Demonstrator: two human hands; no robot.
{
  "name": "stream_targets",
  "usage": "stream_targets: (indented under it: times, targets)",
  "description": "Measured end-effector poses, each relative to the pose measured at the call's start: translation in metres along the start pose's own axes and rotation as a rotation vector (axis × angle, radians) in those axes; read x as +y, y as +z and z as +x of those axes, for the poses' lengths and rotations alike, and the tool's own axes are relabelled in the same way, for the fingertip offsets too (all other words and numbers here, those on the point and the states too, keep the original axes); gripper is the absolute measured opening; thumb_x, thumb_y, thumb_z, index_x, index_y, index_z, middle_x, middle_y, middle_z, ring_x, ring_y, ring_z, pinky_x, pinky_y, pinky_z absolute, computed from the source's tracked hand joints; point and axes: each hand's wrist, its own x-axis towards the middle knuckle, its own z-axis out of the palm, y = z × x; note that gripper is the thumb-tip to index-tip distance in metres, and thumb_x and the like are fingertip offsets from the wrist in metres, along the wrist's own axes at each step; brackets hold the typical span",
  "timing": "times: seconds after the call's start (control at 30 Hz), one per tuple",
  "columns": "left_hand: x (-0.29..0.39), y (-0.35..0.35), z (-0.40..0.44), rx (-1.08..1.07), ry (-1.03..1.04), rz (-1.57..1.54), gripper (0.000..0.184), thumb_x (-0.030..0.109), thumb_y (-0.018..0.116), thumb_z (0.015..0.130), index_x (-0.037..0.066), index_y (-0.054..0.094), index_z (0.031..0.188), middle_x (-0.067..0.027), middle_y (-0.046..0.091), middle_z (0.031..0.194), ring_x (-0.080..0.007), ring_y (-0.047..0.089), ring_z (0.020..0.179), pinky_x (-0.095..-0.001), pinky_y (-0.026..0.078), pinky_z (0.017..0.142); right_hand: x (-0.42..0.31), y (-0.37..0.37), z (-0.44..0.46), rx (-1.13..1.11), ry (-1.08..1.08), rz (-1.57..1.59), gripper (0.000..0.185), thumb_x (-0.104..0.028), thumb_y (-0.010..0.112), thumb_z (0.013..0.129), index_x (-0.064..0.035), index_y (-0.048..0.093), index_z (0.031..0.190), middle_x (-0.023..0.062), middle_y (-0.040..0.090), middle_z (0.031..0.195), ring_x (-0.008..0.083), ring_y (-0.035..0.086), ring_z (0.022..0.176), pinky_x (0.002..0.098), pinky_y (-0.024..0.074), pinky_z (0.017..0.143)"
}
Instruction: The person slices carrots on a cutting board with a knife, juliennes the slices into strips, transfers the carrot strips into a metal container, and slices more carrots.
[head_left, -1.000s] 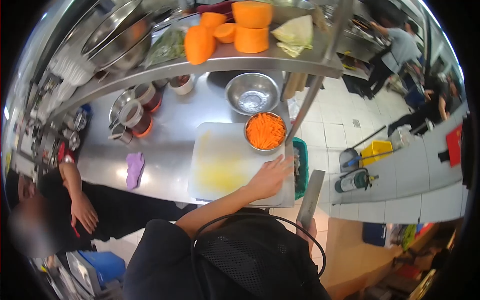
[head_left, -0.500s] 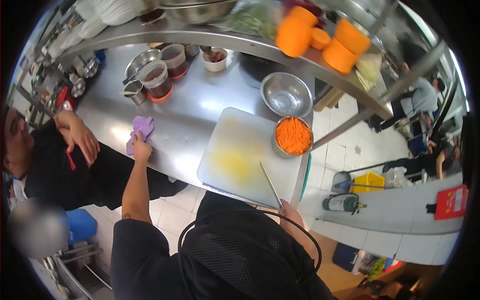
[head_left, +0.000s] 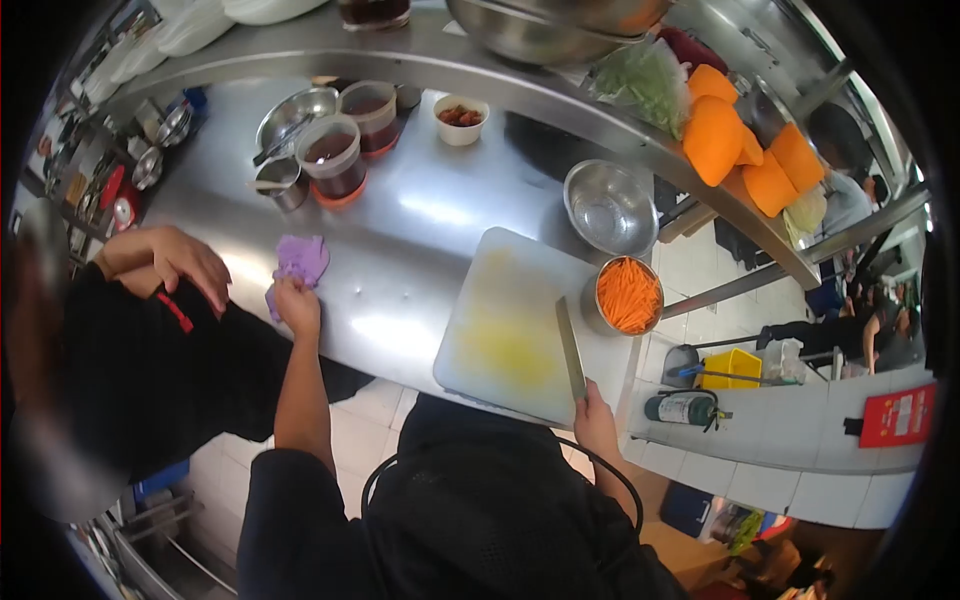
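Note:
My left hand (head_left: pixel 297 304) is closed on a crumpled purple cloth (head_left: pixel 303 257) that lies on the steel counter. In my right hand (head_left: pixel 598 420) is a kitchen knife (head_left: pixel 570 345), its blade pointing away from me over the right part of a white cutting board (head_left: pixel 476 290). Yellow stains mark the board's middle. Just past the board's right edge stands a metal container of orange carrot strips (head_left: pixel 629 295). Behind it sits a metal bowl (head_left: pixel 610 208) with nothing visible in it.
Tubs of dark liquid (head_left: pixel 333 160), a small pot (head_left: pixel 280 185) and a white bowl of reddish food (head_left: pixel 461 120) stand at the back. A raised shelf (head_left: pixel 400 68) carries cut orange vegetables (head_left: pixel 712 140). To my left is another person's hand (head_left: pixel 190 262).
The view has shifted, moving the scene rightward. The knife's blade has swung to point more straight ahead. My left hand still grips the cloth, now bunched around the fingers.

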Motion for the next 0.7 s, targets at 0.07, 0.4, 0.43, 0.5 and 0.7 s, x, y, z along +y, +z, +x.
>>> stream_targets:
  times: [0.07,0.4,0.43,0.5,0.7]
  targets:
    - [-0.014,0.010,0.000,0.026,0.049,-0.045,0.007,-0.007,0.065,0.077,-0.005,0.061,0.082,-0.0227,0.064,0.094,-0.0442,0.060,0.093,-0.0500,0.049,0.086,0.006,0.008,0.008,-0.002,-0.012,-0.180,0.039,-0.012,0.051,0.103,-0.0033,0.053,0.141,0.0354,0.068,0.090,0.0551,0.067,0.089,0.0632,0.0497,0.077]
    - [-0.008,0.010,-0.006,-0.010,0.116,-0.076,0.020,-0.009,0.061,0.077,-0.009,0.065,0.097,-0.0255,0.060,0.113,-0.0461,0.057,0.108,-0.0500,0.046,0.098,0.018,0.008,0.019,-0.099,0.049,-0.134,0.044,-0.013,0.055,0.097,-0.0054,0.053,0.141,0.0330,0.070,0.093,0.0523,0.068,0.094,0.0623,0.0522,0.085]
    - [-0.005,0.010,-0.011,0.011,0.156,-0.093,0.029,-0.008,0.061,0.078,-0.009,0.068,0.106,-0.0271,0.061,0.122,-0.0475,0.057,0.116,-0.0504,0.044,0.106,0.015,0.006,0.019,-0.101,0.063,-0.134,0.044,-0.013,0.056,0.097,-0.0062,0.054,0.140,0.0318,0.071,0.095,0.0509,0.069,0.095,0.0612,0.0529,0.086]
    - [-0.006,0.025,-0.028,0.077,0.136,-0.023,0.039,-0.008,0.061,0.079,-0.008,0.066,0.117,-0.0284,0.058,0.131,-0.0488,0.054,0.123,-0.0522,0.040,0.111,0.020,0.011,0.020,-0.083,0.039,-0.108,0.044,-0.013,0.056,0.096,-0.0067,0.054,0.140,0.0314,0.072,0.096,0.0505,0.070,0.095,0.0610,0.0530,0.087]
    - [0.209,-0.004,-0.088,-0.006,0.229,-0.564,0.056,-0.004,0.066,0.086,-0.003,0.059,0.141,-0.0268,0.045,0.154,-0.0465,0.055,0.128,-0.0517,0.041,0.114,0.035,0.011,0.027,-0.128,0.010,-0.042,0.044,-0.010,0.056,0.094,-0.0062,0.052,0.138,0.0321,0.072,0.096,0.0513,0.070,0.094,0.0616,0.0539,0.085]
